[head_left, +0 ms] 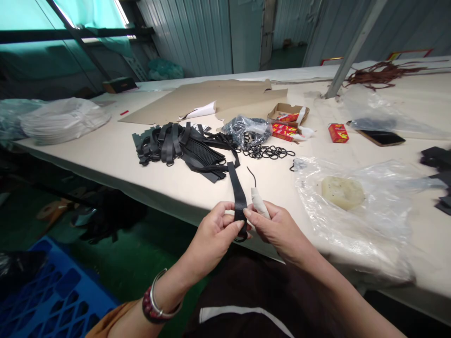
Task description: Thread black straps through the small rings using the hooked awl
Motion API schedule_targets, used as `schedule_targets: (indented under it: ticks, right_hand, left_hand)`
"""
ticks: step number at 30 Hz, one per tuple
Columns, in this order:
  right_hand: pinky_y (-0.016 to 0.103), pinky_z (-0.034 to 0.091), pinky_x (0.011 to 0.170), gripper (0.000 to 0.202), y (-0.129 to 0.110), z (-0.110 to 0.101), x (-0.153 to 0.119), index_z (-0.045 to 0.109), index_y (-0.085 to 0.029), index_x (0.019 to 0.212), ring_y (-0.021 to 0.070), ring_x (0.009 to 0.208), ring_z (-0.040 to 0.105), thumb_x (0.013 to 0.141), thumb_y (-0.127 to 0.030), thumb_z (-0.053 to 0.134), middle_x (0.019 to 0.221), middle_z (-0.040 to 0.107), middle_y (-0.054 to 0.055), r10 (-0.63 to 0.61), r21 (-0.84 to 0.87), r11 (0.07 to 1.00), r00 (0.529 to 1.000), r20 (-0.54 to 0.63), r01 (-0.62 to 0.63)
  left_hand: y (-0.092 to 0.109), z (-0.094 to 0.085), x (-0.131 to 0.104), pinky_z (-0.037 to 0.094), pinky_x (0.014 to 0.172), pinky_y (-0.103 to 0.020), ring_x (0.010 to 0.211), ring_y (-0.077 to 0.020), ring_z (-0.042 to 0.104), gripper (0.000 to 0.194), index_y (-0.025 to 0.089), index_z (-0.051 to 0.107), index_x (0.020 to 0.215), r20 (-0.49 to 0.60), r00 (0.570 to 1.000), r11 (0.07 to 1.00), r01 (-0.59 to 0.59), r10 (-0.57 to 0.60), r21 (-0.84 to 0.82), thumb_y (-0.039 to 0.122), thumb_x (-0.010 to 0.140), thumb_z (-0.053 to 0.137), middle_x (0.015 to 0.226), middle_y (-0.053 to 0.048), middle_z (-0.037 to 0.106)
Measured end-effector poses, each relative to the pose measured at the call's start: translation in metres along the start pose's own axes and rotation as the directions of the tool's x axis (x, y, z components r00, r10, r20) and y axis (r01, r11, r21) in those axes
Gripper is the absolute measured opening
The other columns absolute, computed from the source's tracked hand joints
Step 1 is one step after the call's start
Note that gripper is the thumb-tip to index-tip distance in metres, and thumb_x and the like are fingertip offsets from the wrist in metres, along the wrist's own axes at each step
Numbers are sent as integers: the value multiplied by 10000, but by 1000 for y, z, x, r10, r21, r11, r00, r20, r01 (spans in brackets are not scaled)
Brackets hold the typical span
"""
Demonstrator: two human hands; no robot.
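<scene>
Cloth-covered worktable (271, 180) in a metal-walled room. On my feed, the black strap (239, 195) is up at the near edge, between the two hands, its free end pointing away over the table. Left hand (218, 230) pinches the strap low down, thumb on top, just by the dark ring (241, 239); I'd guess that keeps the ring end flat and steady. Right hand (276, 227) has its thumb on the strap's edge while gripping a pale-handled tool (260, 203), thin tip aimed outward, probably to keep it clear of the fingers. Strap pile (172, 145) and loose rings (266, 151) sit just beyond, likely for easy reach. Containers: open carton (270, 114) with red packs inside; clear bag (248, 130) with something dark, contents unclear; plastic sheeting (384, 206) with a yellowish block (342, 192), in or on it, can't tell.
</scene>
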State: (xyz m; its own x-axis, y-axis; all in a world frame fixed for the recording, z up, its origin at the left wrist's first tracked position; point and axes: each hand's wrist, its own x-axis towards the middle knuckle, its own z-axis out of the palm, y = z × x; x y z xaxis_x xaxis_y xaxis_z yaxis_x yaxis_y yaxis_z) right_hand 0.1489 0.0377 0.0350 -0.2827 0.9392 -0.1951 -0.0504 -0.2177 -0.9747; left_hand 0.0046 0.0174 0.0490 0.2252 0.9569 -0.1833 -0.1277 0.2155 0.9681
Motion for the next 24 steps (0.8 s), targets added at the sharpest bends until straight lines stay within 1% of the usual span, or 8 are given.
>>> schedule_targets:
  ticks: [3, 6, 9, 12, 15, 20, 22, 24]
  right_hand:
    - [199, 286, 415, 274, -2, 2, -3, 500, -163, 694, 59, 422, 360, 765, -404, 611, 524, 451, -68, -6, -4, 1000, 1000, 12, 6]
    - [207, 356, 461, 278, 1, 3, -4, 482, -165, 696, 88, 491, 456, 762, -405, 607, 568, 490, -44, -15, 14, 1000, 1000, 3, 14]
    - [221, 402, 494, 283, 6, 3, -5, 478, -168, 704, 101, 519, 481, 761, -415, 604, 580, 479, -43, -26, 18, 999, 999, -36, 27]
    - [221, 409, 477, 276, 9, 2, -6, 480, -172, 705, 98, 499, 470, 763, -416, 595, 574, 466, -48, -22, -21, 1000, 996, -87, 20]
    - [227, 431, 485, 263, 10, 2, -6, 480, -176, 706, 107, 510, 489, 773, -410, 580, 580, 481, -42, -35, -67, 997, 993, -112, 27]
    - [241, 462, 502, 259, 14, 0, -3, 476, -180, 727, 117, 499, 521, 782, -415, 569, 568, 497, -44, -11, -55, 998, 996, -85, 6]
    - [235, 460, 496, 255, 16, 0, -3, 471, -180, 722, 113, 496, 519, 786, -407, 566, 570, 491, -46, -11, -51, 999, 996, -90, 7]
    - [224, 455, 486, 236, 17, 0, -4, 461, -180, 718, 105, 489, 513, 795, -383, 554, 565, 479, -51, -11, -36, 999, 994, -107, 7]
  left_hand:
    - [-2, 0, 0, 474, 721, -299, 679, -172, 651, 262, 130, 547, 976, 19, 1000, 999, 11, -10, -38, 243, 763, 650, 723, -30, 690]
    - [-6, -1, 1, 465, 726, -295, 698, -171, 641, 277, 97, 598, 1021, 58, 997, 994, 53, -47, -99, 235, 784, 633, 788, -64, 693]
    - [-10, -2, 2, 454, 726, -288, 713, -167, 621, 239, 84, 658, 981, 99, 990, 983, 114, -100, -144, 241, 807, 608, 833, -84, 688]
    - [-12, -2, 5, 449, 706, -271, 690, -154, 593, 222, 84, 696, 915, 134, 979, 967, 179, -155, -183, 257, 797, 623, 762, -76, 677]
    - [-17, -1, 7, 447, 684, -261, 667, -147, 573, 210, 89, 709, 859, 117, 978, 965, 189, -170, -179, 273, 775, 649, 721, -65, 663]
    - [-27, 0, 7, 447, 670, -267, 653, -148, 559, 196, 110, 698, 778, 25, 992, 986, 126, -124, -112, 292, 791, 629, 677, -40, 635]
    - [-28, 1, 6, 445, 671, -258, 652, -138, 551, 187, 116, 702, 804, 26, 992, 982, 125, -122, -138, 287, 797, 625, 691, -35, 637]
    - [-27, 3, 6, 443, 678, -248, 659, -130, 543, 190, 116, 706, 845, 55, 987, 969, 161, -153, -187, 282, 796, 629, 716, -39, 645]
